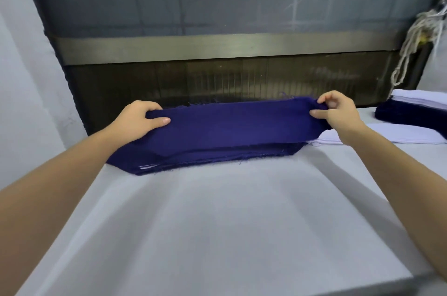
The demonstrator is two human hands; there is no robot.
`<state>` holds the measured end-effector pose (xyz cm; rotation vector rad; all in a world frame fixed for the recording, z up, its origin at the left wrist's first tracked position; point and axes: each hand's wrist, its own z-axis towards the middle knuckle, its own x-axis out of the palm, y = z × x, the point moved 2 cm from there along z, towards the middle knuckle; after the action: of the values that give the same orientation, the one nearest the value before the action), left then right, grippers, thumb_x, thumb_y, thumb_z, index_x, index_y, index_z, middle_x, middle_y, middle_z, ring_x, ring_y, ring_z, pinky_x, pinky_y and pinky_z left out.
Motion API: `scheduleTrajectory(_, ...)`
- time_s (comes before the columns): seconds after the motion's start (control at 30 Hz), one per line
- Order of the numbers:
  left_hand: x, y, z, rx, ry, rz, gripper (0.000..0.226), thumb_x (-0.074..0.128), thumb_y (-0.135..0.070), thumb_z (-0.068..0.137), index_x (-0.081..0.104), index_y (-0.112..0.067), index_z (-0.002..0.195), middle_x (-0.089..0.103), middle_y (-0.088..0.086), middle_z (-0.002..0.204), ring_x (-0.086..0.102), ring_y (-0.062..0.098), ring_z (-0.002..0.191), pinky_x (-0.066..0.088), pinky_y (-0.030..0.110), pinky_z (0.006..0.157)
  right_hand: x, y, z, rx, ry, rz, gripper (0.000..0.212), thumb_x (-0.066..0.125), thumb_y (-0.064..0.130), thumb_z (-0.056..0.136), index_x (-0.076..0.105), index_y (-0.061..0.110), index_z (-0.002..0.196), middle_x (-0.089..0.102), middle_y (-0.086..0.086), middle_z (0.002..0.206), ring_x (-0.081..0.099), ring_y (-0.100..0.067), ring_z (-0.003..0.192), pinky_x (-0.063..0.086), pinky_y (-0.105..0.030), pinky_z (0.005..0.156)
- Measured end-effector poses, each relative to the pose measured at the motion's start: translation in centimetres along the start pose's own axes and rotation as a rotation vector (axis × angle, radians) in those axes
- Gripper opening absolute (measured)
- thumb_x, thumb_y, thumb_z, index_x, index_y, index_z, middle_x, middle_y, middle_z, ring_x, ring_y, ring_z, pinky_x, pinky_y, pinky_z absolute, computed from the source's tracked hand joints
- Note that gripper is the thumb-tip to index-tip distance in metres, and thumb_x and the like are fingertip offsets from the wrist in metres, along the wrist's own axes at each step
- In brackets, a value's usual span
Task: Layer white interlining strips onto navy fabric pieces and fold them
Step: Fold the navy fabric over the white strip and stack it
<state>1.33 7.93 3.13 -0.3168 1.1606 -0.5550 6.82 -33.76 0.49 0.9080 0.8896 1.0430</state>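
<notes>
The left hand (142,116) grips the left end of the navy piece (237,123), thumb on top and fingers curled under it, while the right hand (338,111) pinches the right end between thumb and fingertips. The piece is held up along the far edge of the table (217,223), over a navy stack (217,155). To do this step well, both hands should probably hold the cloth taut and level, matching edges before laying it down. White strips (399,133) lie near the right edge, beside the right wrist.
</notes>
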Motion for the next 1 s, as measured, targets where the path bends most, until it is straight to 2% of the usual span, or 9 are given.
scheduleTrajectory(0.1, -0.6, 0.1, -1.6, -0.166, 0.214, -0.142, 0.008, 0.065, -0.027, 0.085, 0.067, -0.021, 0.091, 0.067, -0.001, 0.092, 0.064, 0.017, 0.086, 0.049, 0.023, 0.064, -1.3, -0.3, -1.0, 0.271, 0.146, -0.095, 0.028, 0.064, -0.007, 0.081, 0.055, 0.020, 0.079, 0.059, -0.006, 0.085, 0.058, -0.021, 0.077, 0.049, -0.030, 0.060)
scheduleTrajectory(0.2, -0.3, 0.7, -3.0, -0.233, 0.397, -0.016, 0.025, 0.069, -0.029, 0.082, 0.070, -0.015, 0.103, 0.066, -0.001, 0.105, 0.061, 0.018, 0.099, 0.050, 0.029, 0.084, -2.5, -0.7, -2.2, 0.417, 0.301, -0.241, 0.025, 0.063, -0.004, 0.083, 0.060, 0.019, 0.087, 0.058, -0.008, 0.085, 0.052, -0.018, 0.068, 0.046, -0.025, 0.051)
scheduleTrajectory(0.23, -0.1, 0.9, -3.6, -0.245, 0.449, 0.003, 0.026, 0.070, -0.029, 0.082, 0.070, -0.014, 0.104, 0.067, 0.000, 0.105, 0.062, 0.018, 0.099, 0.050, 0.029, 0.085, -2.7, -0.7, -2.6, 0.448, 0.347, -0.270, 0.025, 0.063, -0.005, 0.083, 0.060, 0.019, 0.091, 0.057, -0.008, 0.083, 0.050, -0.018, 0.065, 0.046, -0.024, 0.048)
scheduleTrajectory(0.37, 1.0, 1.3, -5.6, -0.260, 0.616, 0.128, 0.015, 0.071, -0.026, 0.083, 0.071, -0.014, 0.092, 0.070, 0.002, 0.094, 0.066, 0.018, 0.087, 0.050, 0.021, 0.069, -3.1, -0.8, -3.8, 0.496, 0.464, -0.499, 0.027, 0.067, -0.003, 0.081, 0.062, 0.016, 0.099, 0.055, -0.008, 0.076, 0.048, -0.018, 0.056, 0.044, -0.025, 0.046)
scheduleTrajectory(0.5, 1.5, 1.4, -6.2, -0.260, 0.636, 0.273, 0.011, 0.072, -0.024, 0.083, 0.066, -0.015, 0.081, 0.067, 0.006, 0.091, 0.064, 0.023, 0.088, 0.050, 0.031, 0.072, -3.1, -0.8, -4.4, 0.498, 0.490, -0.677, 0.030, 0.069, -0.002, 0.080, 0.061, 0.014, 0.104, 0.053, -0.009, 0.081, 0.046, -0.019, 0.056, 0.043, -0.026, 0.051)
scheduleTrajectory(0.73, 1.5, 0.9, -6.3, -0.288, 0.641, 0.349, 0.015, 0.071, -0.018, 0.083, 0.059, -0.018, 0.074, 0.062, 0.001, 0.082, 0.060, 0.019, 0.083, 0.051, 0.028, 0.067, -2.4, -0.6, -4.6, 0.471, 0.514, -0.895, 0.032, 0.071, 0.006, 0.080, 0.059, 0.013, 0.109, 0.052, -0.008, 0.081, 0.048, -0.020, 0.060, 0.040, -0.025, 0.051)
scheduleTrajectory(0.9, 1.2, 0.7, -6.3, -0.310, 0.712, 0.383, 0.013, 0.070, -0.012, 0.084, 0.060, -0.020, 0.080, 0.063, 0.001, 0.094, 0.061, 0.022, 0.096, 0.052, 0.026, 0.067, -2.2, -0.1, -4.5, 0.478, 0.544, -0.987, 0.033, 0.069, 0.007, 0.082, 0.058, 0.013, 0.112, 0.054, -0.007, 0.081, 0.049, -0.018, 0.061, 0.038, -0.024, 0.051)
scheduleTrajectory(1.0, 1.2, 0.4, -6.1, -0.301, 0.707, 0.370, 0.016, 0.072, -0.014, 0.082, 0.059, -0.023, 0.086, 0.059, -0.003, 0.091, 0.057, 0.017, 0.090, 0.048, 0.025, 0.066, -2.2, 0.0, -4.2, 0.471, 0.511, -1.020, 0.034, 0.070, 0.014, 0.083, 0.056, 0.011, 0.113, 0.053, -0.006, 0.083, 0.050, -0.019, 0.064, 0.040, -0.026, 0.057)
